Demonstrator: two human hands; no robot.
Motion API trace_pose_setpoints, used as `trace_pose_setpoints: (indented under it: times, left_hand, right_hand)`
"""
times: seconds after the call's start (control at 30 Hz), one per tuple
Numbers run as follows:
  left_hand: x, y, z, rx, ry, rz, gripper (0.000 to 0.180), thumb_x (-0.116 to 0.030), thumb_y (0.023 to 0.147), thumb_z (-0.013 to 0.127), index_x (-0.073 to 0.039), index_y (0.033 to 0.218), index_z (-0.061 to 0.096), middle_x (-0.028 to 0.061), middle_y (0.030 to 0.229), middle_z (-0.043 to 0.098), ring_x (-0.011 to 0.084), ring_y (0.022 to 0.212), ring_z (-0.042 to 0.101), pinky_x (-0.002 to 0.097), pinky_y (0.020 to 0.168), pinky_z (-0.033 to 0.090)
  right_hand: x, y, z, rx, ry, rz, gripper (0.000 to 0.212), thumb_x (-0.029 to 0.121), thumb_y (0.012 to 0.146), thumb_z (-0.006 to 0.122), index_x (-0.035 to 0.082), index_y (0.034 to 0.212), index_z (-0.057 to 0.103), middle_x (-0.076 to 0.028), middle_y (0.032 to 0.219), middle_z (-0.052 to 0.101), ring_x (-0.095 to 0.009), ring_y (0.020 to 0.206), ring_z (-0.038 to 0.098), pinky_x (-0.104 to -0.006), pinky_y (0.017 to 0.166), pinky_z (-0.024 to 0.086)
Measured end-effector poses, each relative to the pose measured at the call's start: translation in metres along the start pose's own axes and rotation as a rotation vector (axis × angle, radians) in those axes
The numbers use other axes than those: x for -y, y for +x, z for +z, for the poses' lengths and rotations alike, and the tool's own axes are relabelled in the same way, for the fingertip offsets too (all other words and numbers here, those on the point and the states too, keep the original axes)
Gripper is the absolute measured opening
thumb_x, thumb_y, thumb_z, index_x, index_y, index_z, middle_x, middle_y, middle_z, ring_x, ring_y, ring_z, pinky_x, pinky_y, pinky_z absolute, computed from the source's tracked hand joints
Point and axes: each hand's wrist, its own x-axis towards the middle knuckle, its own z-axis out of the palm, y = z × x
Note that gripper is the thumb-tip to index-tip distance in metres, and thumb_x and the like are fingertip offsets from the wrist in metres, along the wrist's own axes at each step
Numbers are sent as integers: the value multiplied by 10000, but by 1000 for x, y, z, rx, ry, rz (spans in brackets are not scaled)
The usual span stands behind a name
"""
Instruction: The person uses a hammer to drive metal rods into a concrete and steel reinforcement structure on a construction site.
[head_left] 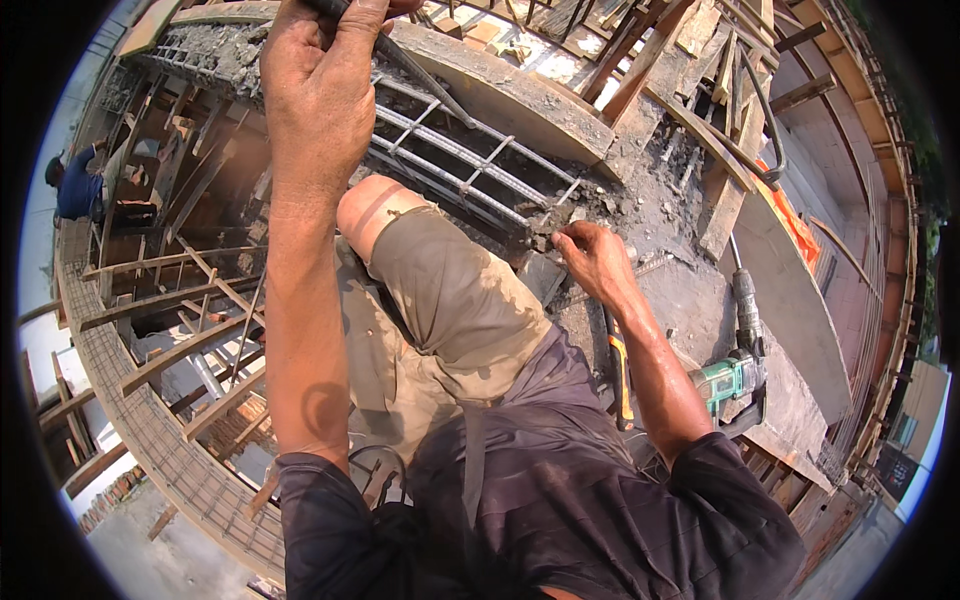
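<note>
My left hand (322, 75) is raised at the top of the view, fingers closed around a dark steel rod (428, 82) that slants down toward the rebar cage (470, 165). My right hand (592, 258) reaches to the near end of that cage, pinching a lump of crumbly concrete (547, 226) at a bar end. My bent knee (375, 205) in tan shorts sits between the two arms, just below the cage.
A green power tool (732, 378) with a long bit lies on the slab to the right, an orange-handled tool (620, 375) beside my right forearm. Timber formwork (500, 90) and planks ring the cage. Open scaffolding drops away at left, where another person in blue (78, 185) works.
</note>
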Motion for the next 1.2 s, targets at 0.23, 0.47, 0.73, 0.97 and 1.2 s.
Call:
trace_pose_setpoints:
  times: [0.23,0.47,0.73,0.97,1.2]
  left_hand:
    - [39,18,-6,166,74,-41,162,-57,1014,517,-22,1168,554,98,1007,630,203,978,628,316,877,526]
    - [48,6,3,216,257,-137,219,-154,1027,507,-13,1177,585,128,1117,642,242,999,621,371,897,509]
    - [-6,6,1,365,123,-137,180,-126,1038,495,-34,1174,569,87,956,618,137,787,548,288,726,509]
    - [41,26,22,546,106,-21,168,-126,1033,512,-29,1150,584,96,956,639,184,876,618,343,768,540]
    - [160,10,34,547,329,41,192,-143,1020,570,-51,1187,591,81,1025,666,196,1064,639,392,949,509]
  right_hand:
    - [-73,-99,-15,-152,-257,94,658,305,882,717,13,1402,438,-251,1309,536,-395,1180,563,-471,948,491]
    - [-105,-142,20,-21,-111,182,689,293,879,726,10,1407,387,-288,1320,529,-418,1073,620,-489,897,511]
    - [-102,-134,25,-144,-97,357,423,222,919,631,17,1248,463,-252,1048,666,-350,904,695,-445,805,524]
    - [-85,-124,5,-237,195,405,276,257,918,680,7,960,571,11,634,471,-102,570,449,-311,509,375]
    - [-30,-118,-13,-225,516,356,245,239,964,678,70,877,524,57,639,448,-35,516,405,-240,444,311]
